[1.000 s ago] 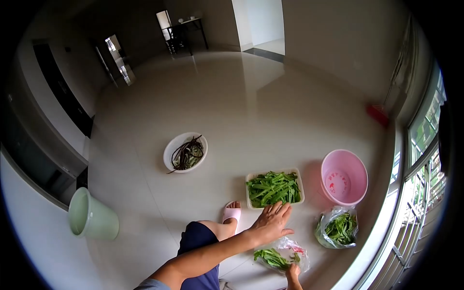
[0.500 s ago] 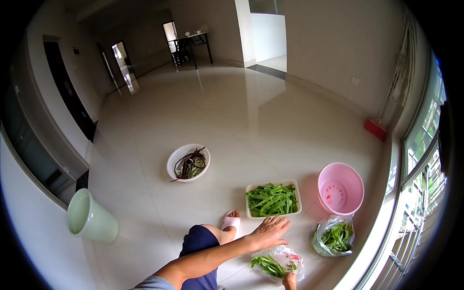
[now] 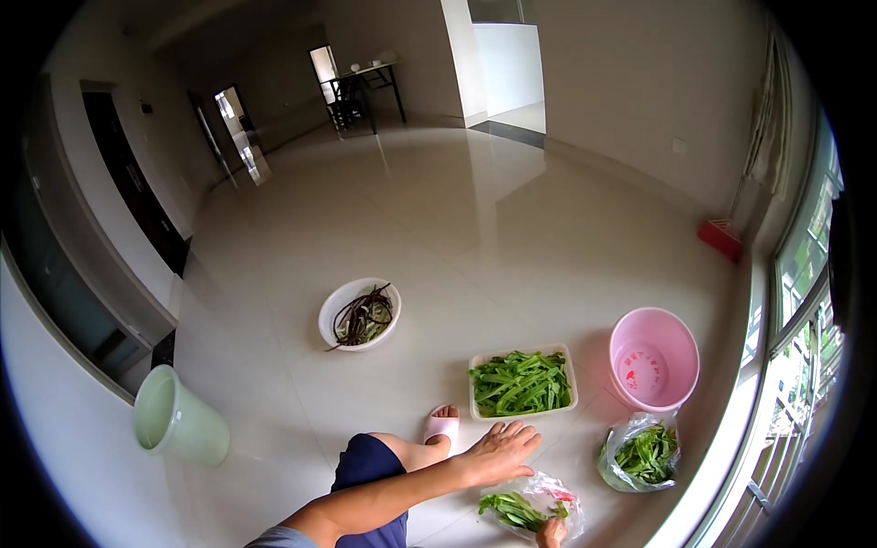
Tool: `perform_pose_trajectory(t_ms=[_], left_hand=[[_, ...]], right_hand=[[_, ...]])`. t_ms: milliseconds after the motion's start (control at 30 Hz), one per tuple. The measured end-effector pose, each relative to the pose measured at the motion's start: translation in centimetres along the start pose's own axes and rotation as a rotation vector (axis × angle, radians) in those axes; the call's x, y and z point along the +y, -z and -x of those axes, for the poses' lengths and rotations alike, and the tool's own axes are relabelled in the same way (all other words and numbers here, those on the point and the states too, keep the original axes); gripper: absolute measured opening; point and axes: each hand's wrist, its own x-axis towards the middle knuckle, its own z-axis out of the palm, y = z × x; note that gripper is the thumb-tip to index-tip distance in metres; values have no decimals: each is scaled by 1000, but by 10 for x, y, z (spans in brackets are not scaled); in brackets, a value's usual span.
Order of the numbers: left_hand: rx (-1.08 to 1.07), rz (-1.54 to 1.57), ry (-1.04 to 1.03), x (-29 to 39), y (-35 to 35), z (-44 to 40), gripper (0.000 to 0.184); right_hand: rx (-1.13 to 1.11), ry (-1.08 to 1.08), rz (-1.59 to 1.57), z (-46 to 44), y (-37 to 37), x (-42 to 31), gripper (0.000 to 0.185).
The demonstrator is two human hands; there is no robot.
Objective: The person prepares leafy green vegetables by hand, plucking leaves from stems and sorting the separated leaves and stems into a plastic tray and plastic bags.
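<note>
My left hand (image 3: 498,454) is stretched out palm down, fingers spread, just below a rectangular tub (image 3: 473,407) and above a clear plastic bag (image 3: 565,493). The tub is filled with cut green leafy stalks (image 3: 521,382). More leafy greens (image 3: 512,510) lie on the opened bag on the floor. At the bag's lower right edge, my right hand (image 3: 551,532) is closed, with a small green leafy stalk (image 3: 559,511) at its fingertips. Much of that hand is cut off by the frame's lower edge.
Another clear bag of greens (image 3: 645,455) stands beside a pink basin (image 3: 671,365) at right. A white bowl (image 3: 395,310) holds dark, long strips. A pale green bucket (image 3: 196,434) is at left, a red dustpan (image 3: 720,239) by the wall. My slippered foot (image 3: 442,425) rests near the tub.
The camera view has shifted slightly, moving floor items a little right and down. Relative to the tub, my left hand is slightly farther left. My right hand remains at the bag.
</note>
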Motion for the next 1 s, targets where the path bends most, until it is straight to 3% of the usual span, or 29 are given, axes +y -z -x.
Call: perform_pose_trajectory(t_ms=[167,333,400,433,533,733,833,900,1000], left_hand=[[-29,21,-14,3,1,-2,54],[-72,65,-9,7,0,-3,48],[-83,78,-10,8,-3,-5,45],[-114,95,11,8,-4,-6,46],[-169,110,32,16,1,-7,45],[-208,72,-42,24,-6,-18,38],[-100,142,-132,35,-14,-24,40],[136,249,-263,42,-22,-25,38],[194,400,-347,50,-36,-30,37]], right_hand=[[211,14,-176,2,21,-2,16],[251,-130,11,17,82,-42,14],[147,-36,-282,6,92,-33,12],[206,-76,-397,4,96,-38,11],[213,53,-493,-14,109,-40,14],[210,250,-355,2,207,-73,8],[243,369,-385,23,253,-86,6],[273,421,-395,39,282,-98,6],[214,399,-446,61,311,-116,9]])
